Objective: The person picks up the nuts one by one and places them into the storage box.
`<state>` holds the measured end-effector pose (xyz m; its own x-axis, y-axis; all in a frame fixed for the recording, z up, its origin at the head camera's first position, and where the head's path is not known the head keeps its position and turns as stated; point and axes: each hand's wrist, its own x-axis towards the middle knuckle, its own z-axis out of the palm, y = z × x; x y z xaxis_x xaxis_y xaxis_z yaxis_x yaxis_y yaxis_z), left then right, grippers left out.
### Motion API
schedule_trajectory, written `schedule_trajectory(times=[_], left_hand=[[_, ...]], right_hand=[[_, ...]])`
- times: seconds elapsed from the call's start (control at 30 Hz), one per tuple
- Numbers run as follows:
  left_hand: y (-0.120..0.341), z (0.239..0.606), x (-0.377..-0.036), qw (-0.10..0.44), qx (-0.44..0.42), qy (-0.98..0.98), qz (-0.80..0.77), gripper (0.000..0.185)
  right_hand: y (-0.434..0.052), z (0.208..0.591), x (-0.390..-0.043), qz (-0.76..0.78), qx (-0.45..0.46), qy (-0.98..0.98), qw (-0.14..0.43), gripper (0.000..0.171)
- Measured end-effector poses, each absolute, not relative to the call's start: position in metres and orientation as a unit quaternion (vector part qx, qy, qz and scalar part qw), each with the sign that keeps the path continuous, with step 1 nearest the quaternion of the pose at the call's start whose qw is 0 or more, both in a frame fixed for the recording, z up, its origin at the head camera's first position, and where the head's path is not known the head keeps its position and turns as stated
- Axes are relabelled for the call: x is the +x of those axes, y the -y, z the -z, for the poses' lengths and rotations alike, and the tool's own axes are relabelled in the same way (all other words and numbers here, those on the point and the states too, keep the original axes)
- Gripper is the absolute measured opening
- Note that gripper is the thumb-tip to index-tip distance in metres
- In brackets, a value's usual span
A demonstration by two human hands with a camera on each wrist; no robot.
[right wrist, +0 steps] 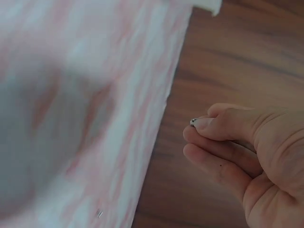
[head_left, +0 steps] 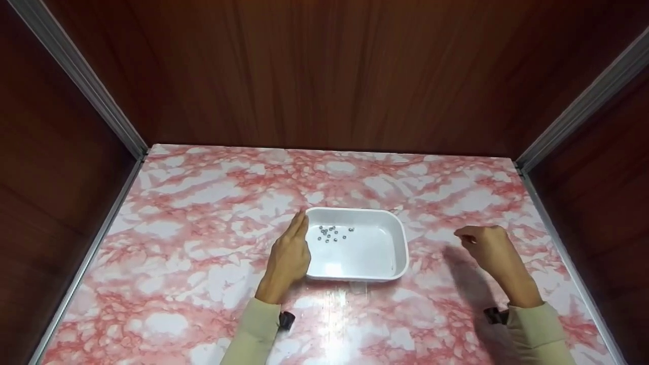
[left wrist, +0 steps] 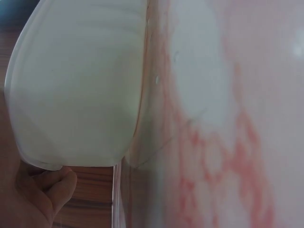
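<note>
On the pink marbled counter (head_left: 203, 263), the right hand (head_left: 489, 248) pinched a tiny bead (right wrist: 194, 122), right of the white tray (head_left: 400, 243); the left hand (head_left: 290, 256) rested open-fingered against the tray's left wall.

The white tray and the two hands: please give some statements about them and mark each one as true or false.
1. The white tray holds a cluster of small metal beads. True.
2. The left hand rests against the left side of the tray. True.
3. The right hand is inside the tray. False: it is to the right of the tray, apart from it.
4. The right hand's fingertips pinch a tiny metal bead. True.
5. The tray stands on a plain grey table. False: the table is pink and white marble pattern.
</note>
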<state>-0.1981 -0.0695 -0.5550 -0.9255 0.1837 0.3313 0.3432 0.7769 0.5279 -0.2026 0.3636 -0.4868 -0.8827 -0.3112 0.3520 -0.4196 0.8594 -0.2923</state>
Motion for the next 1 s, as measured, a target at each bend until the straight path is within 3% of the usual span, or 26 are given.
schedule_trajectory(times=[0.17, 0.4, 0.73, 1.0], left_hand=[[0.070, 0.554, -0.198, 0.135, -0.145, 0.931, 0.307, 0.048], [0.070, 0.555, -0.199, 0.139, -0.140, 0.932, 0.303, 0.049], [0.069, 0.558, -0.198, 0.146, -0.139, 0.929, 0.309, 0.049], [0.070, 0.557, -0.199, 0.134, -0.135, 0.932, 0.308, 0.050]], right_hand=[[-0.339, 0.478, -0.204, -0.248, 0.174, 0.940, 0.153, 0.018], [-0.304, 0.461, -0.211, -0.368, 0.134, 0.920, 0.037, 0.013], [-0.252, 0.455, -0.226, -0.478, 0.162, 0.857, -0.104, 0.012], [-0.222, 0.456, -0.241, -0.524, 0.150, 0.826, -0.144, 0.014]])
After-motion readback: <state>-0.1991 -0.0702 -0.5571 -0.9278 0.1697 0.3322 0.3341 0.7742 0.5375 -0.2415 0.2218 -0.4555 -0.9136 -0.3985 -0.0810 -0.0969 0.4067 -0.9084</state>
